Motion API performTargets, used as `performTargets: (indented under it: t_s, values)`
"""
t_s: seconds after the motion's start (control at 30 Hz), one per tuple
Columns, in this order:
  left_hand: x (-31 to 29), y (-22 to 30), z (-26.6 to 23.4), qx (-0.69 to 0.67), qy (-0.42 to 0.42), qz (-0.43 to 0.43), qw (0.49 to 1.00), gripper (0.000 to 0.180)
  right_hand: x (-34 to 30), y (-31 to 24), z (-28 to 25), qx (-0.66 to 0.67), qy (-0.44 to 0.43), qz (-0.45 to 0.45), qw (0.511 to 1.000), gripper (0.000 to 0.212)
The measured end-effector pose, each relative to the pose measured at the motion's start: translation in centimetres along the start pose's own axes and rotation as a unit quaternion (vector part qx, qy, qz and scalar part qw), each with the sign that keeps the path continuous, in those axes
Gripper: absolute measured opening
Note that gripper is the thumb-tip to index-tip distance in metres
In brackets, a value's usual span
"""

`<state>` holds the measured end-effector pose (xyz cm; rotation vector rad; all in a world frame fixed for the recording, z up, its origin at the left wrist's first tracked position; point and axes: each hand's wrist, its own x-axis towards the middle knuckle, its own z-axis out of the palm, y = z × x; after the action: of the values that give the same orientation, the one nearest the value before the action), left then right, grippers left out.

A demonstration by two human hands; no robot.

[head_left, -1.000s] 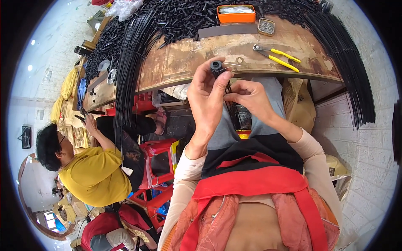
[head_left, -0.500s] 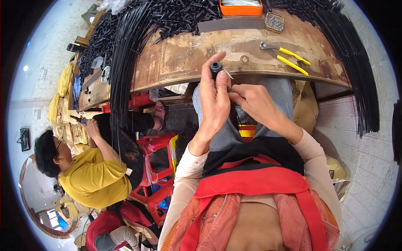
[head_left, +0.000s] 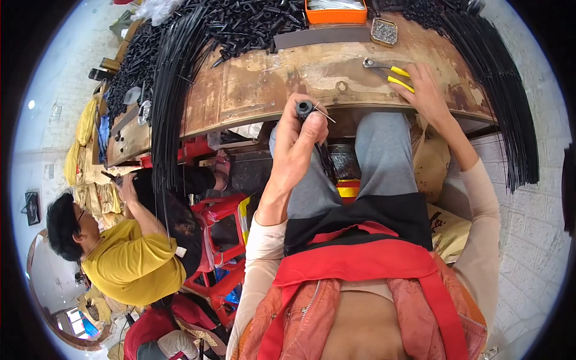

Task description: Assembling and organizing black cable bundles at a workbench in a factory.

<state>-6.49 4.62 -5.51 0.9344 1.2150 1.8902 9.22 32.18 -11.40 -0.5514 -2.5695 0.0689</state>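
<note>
My left hand (head_left: 292, 141), over my lap just off the table edge, is closed round a small black plastic tube-shaped part (head_left: 304, 108) with an open round end facing up. A thin, pale metal pin or wire (head_left: 324, 112) sticks out sideways beside my thumb. Dark strands hang below that hand; whether they join the part is hidden. Farther right, my right hand (head_left: 427, 99) reaches over the table, its fingers closing over the yellow handles of the pincers (head_left: 380, 67). The metal jaws of the pincers point left on the wood.
Black tubular parts (head_left: 258, 27) lie heaped along the back of the wooden table (head_left: 264, 84). Bundles of thin black rods (head_left: 170, 102) hang over both sides. An orange bin (head_left: 337, 15), a grey strip (head_left: 321, 38) and a small metal-bits tray (head_left: 384, 32) stand behind. A co-worker (head_left: 129, 258) sits left.
My right hand has left my left hand and moved right and up to the pincers' handles. The left hand, with the black part, has come slightly lower and its fingers have curled in.
</note>
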Motion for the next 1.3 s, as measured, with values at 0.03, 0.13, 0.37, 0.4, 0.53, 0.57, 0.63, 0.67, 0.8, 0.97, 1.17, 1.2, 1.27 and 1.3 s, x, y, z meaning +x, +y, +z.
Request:
performTargets:
  t_s: [0.03,0.13,0.37,0.4,0.53,0.57,0.63,0.67,0.8,0.97,1.17,1.2,1.27,1.3]
  values:
    - [-0.4,0.4,0.4,-0.013,0.018,0.001,1.0,0.023,0.3,0.1,0.1,0.053,0.0,0.0,0.999,0.042]
    - [-1.7,1.2,1.5,-0.04,0.073,0.019,0.996,0.024,-0.2,-0.8,-0.4,0.243,0.015,0.079,0.967,0.036]
    - [-3.8,2.3,1.0,-0.038,0.049,-0.005,0.998,0.017,-2.4,-8.5,-8.1,0.513,-0.349,0.268,0.737,0.039]
    - [-4.1,2.3,1.2,-0.03,0.045,-0.002,0.999,0.02,-3.3,-9.8,-8.3,0.514,-0.348,0.27,0.736,0.039]
    - [-4.9,2.3,2.1,0.038,0.032,0.06,0.997,0.031,-5.7,-13.7,-10.6,0.285,-0.109,0.0,0.952,0.049]
    - [-5.1,2.3,2.3,0.036,0.031,0.059,0.997,0.031,-5.7,-14.3,-11.3,0.224,-0.093,-0.05,0.969,0.06]
    - [-5.4,2.4,2.5,0.082,0.026,0.063,0.994,0.031,-5.9,-15.0,-11.5,0.199,-0.07,-0.063,0.976,0.073]
    - [-5.4,2.4,2.6,0.081,0.025,0.063,0.994,0.031,-5.9,-15.2,-11.5,0.185,-0.052,-0.074,0.979,0.072]
    - [-5.8,2.4,2.5,0.087,0.026,0.062,0.994,0.028,-5.9,-15.6,-11.4,0.165,-0.029,-0.077,0.983,0.071]
    - [-6.3,2.4,2.5,0.08,0.019,0.049,0.995,0.027,-6.1,-15.8,-11.5,0.159,-0.056,-0.056,0.984,0.069]
    - [-6.4,3.0,2.7,0.069,-0.012,0.055,0.996,0.032,-5.2,-14.9,-10.2,0.212,-0.076,-0.058,0.973,0.061]
    - [-6.4,2.9,2.5,0.047,-0.006,0.056,0.997,0.033,-5.2,-15.1,-10.0,0.211,-0.079,-0.076,0.971,0.058]
    - [-6.1,2.6,1.8,0.021,0.026,0.04,0.999,0.034,-5.4,-15.9,-10.3,0.223,-0.093,-0.073,0.967,0.058]
    - [-6.1,2.6,1.7,0.023,0.027,0.04,0.999,0.034,-5.6,-16.3,-10.6,0.234,-0.109,-0.07,0.964,0.058]
